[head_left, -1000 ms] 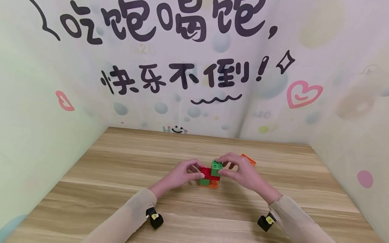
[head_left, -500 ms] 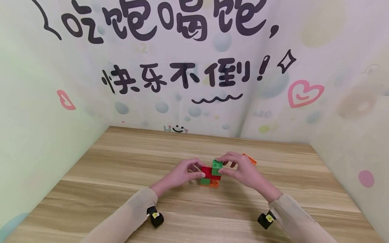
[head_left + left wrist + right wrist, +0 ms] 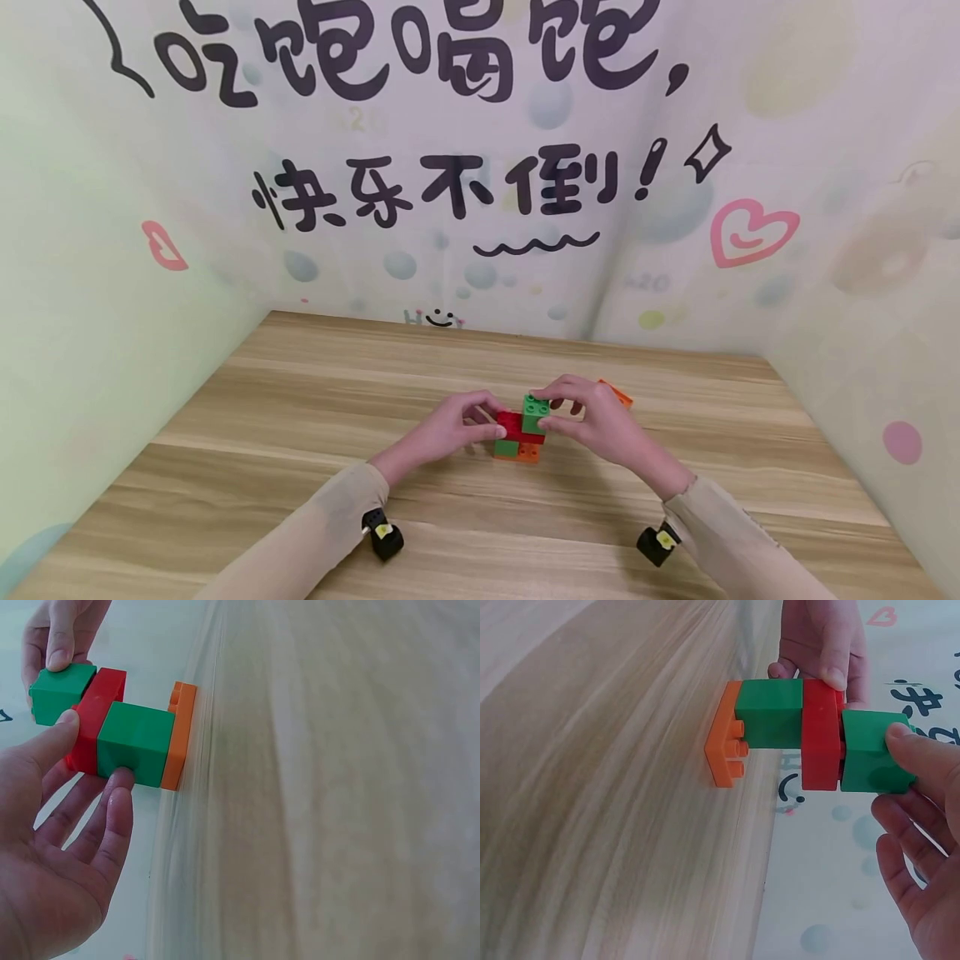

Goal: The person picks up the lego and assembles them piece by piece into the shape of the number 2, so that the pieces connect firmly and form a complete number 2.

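A small stack of toy building bricks stands on the table. At its base is an orange plate [image 3: 724, 739] with studs; a lower green brick [image 3: 136, 741] sits on the plate's left half. Across that lies a red brick [image 3: 821, 735], overhanging to the right. My left hand [image 3: 450, 429] pinches the red brick at its left end with thumb and fingers. On the right, my right hand [image 3: 600, 421] pinches an upper green brick [image 3: 535, 414] over the red brick's right end. A thin gap with red studs shows between those two bricks in the right wrist view.
Behind my right hand lies another orange piece [image 3: 617, 393], partly hidden. The wood-grain table [image 3: 480, 525] meets a printed wall sheet [image 3: 420, 283] at the back, with walls on both sides. A black wrist camera [image 3: 384, 535] hangs at my left sleeve.
Both hands keep their hold on the bricks, and the stack stays put. Only a slight shift of the whole head view shows.
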`<action>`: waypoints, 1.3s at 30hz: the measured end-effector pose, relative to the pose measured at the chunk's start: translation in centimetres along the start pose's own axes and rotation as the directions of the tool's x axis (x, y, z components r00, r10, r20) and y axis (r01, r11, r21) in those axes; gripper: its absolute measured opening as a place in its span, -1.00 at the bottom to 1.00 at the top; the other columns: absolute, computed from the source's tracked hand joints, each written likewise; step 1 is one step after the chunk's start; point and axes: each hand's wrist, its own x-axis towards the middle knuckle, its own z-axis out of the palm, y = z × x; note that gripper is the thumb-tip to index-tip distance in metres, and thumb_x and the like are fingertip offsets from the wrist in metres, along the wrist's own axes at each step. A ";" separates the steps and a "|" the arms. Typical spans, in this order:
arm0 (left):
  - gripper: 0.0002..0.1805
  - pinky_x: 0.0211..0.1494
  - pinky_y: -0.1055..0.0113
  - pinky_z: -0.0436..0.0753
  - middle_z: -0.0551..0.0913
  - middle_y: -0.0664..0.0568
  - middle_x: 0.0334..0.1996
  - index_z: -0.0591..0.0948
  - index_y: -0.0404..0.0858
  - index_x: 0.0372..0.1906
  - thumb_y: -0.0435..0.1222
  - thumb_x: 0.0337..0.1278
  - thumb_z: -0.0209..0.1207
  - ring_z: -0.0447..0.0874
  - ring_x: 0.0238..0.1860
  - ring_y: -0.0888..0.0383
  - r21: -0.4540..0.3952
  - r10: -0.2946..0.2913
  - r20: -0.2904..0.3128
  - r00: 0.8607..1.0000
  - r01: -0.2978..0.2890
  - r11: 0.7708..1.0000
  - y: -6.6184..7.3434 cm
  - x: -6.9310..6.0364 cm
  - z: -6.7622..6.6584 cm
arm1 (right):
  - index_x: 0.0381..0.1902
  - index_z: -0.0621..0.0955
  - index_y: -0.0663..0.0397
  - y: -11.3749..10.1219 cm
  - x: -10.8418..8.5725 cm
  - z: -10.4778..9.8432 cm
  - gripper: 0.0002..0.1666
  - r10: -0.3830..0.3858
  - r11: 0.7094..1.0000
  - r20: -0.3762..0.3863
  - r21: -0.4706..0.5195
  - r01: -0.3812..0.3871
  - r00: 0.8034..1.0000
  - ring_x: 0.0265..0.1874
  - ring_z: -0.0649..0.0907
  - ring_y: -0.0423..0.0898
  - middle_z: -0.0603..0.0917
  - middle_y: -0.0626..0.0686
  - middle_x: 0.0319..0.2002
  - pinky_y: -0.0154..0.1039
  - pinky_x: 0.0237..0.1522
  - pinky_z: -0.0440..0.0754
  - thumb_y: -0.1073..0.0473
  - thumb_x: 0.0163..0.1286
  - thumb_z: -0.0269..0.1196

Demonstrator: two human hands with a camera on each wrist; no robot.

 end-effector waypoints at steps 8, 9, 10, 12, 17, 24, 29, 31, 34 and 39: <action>-0.77 -0.30 0.07 0.73 0.73 -0.12 -0.08 0.65 -0.17 -0.05 -0.21 0.23 0.30 0.70 -0.17 0.07 -0.001 -0.013 0.002 1.000 0.013 1.000 -0.1 0.1 0.0 | 0.04 0.71 -0.06 -0.1 0.0 0.0 -0.54 0.005 1.000 0.005 0.003 -0.005 1.000 -0.23 0.65 -0.19 0.74 -0.12 -0.12 -0.36 -0.28 0.58 0.13 0.14 0.48; -0.76 -0.30 0.07 0.73 0.73 -0.12 -0.08 0.65 -0.17 -0.04 -0.21 0.24 0.30 0.70 -0.17 0.07 -0.002 -0.014 0.004 1.000 0.014 1.000 0.0 0.1 0.0 | 0.04 0.71 -0.06 0.0 0.0 0.0 -0.54 0.004 1.000 0.004 0.004 -0.004 1.000 -0.23 0.64 -0.19 0.74 -0.12 -0.13 -0.36 -0.28 0.58 0.13 0.14 0.48; -0.76 -0.29 0.07 0.73 0.73 -0.11 -0.07 0.65 -0.17 -0.04 -0.21 0.24 0.29 0.70 -0.17 0.07 -0.002 -0.013 0.005 1.000 0.013 1.000 0.0 0.1 0.0 | 0.04 0.71 -0.06 0.0 0.0 0.0 -0.54 0.003 1.000 0.003 0.006 -0.003 1.000 -0.23 0.64 -0.20 0.74 -0.12 -0.13 -0.36 -0.28 0.58 0.12 0.14 0.48; -0.76 -0.29 0.07 0.73 0.73 -0.11 -0.07 0.65 -0.17 -0.04 -0.21 0.24 0.30 0.70 -0.16 0.07 -0.001 -0.013 0.005 1.000 0.013 1.000 0.0 0.1 0.0 | 0.04 0.71 -0.06 0.0 0.0 0.0 -0.54 0.001 1.000 0.001 0.009 -0.001 1.000 -0.24 0.63 -0.21 0.73 -0.13 -0.13 -0.36 -0.28 0.58 0.13 0.14 0.48; -0.77 -0.26 0.07 0.73 0.73 -0.11 -0.07 0.65 -0.17 -0.04 -0.21 0.24 0.29 0.70 -0.16 0.06 0.007 -0.009 0.004 1.000 0.009 1.000 0.0 0.1 0.0 | 0.04 0.71 -0.06 0.1 -0.2 0.1 -0.54 -0.005 1.000 -0.007 0.009 0.005 1.000 -0.25 0.62 -0.23 0.73 -0.13 -0.14 -0.36 -0.27 0.57 0.13 0.13 0.48; -0.77 -0.23 0.06 0.72 0.73 -0.11 -0.07 0.66 -0.18 -0.04 -0.21 0.25 0.29 0.70 -0.16 0.07 -0.001 -0.008 0.001 1.000 0.008 1.000 0.0 0.0 0.0 | 0.03 0.71 -0.07 0.0 -0.1 0.2 -0.55 -0.011 1.000 -0.007 -0.016 0.011 1.000 -0.24 0.64 -0.21 0.72 -0.14 -0.14 -0.34 -0.25 0.57 0.12 0.14 0.48; -0.77 -0.21 0.12 0.72 0.73 -0.09 -0.08 0.66 -0.16 -0.04 -0.21 0.24 0.29 0.69 -0.16 0.09 0.010 -0.015 -0.002 1.000 0.015 1.000 0.0 0.0 0.0 | 0.02 0.72 -0.07 -0.1 -0.1 0.3 -0.55 -0.010 1.000 -0.013 -0.013 0.010 1.000 -0.23 0.66 -0.09 0.73 -0.14 -0.15 -0.28 -0.24 0.57 0.13 0.12 0.49; -0.77 -0.20 0.16 0.71 0.73 -0.08 -0.08 0.66 -0.15 -0.04 -0.20 0.24 0.29 0.69 -0.16 0.10 0.016 -0.021 -0.003 1.000 0.021 1.000 0.0 -0.1 0.0 | 0.01 0.72 -0.06 0.0 -0.1 0.3 -0.55 -0.011 1.000 -0.014 -0.011 0.010 1.000 -0.23 0.67 -0.05 0.73 -0.14 -0.15 -0.27 -0.23 0.58 0.13 0.11 0.49; -0.77 -0.20 0.15 0.72 0.73 -0.09 -0.08 0.66 -0.16 -0.04 -0.20 0.24 0.29 0.69 -0.16 0.10 0.014 -0.022 -0.001 1.000 0.022 1.000 0.0 0.0 -0.1 | 0.01 0.72 -0.07 0.0 -0.1 0.3 -0.55 -0.007 1.000 -0.016 -0.011 0.007 1.000 -0.23 0.67 -0.04 0.73 -0.14 -0.16 -0.25 -0.24 0.58 0.12 0.10 0.50; -0.78 -0.21 0.16 0.72 0.73 -0.08 -0.08 0.66 -0.16 -0.05 -0.20 0.24 0.29 0.69 -0.16 0.11 0.011 -0.021 0.007 1.000 0.021 1.000 0.1 0.1 -0.1 | 0.00 0.72 -0.07 0.1 -0.2 0.2 -0.54 0.000 1.000 -0.017 -0.011 0.000 1.000 -0.24 0.66 -0.09 0.73 -0.15 -0.17 -0.28 -0.23 0.57 0.12 0.09 0.50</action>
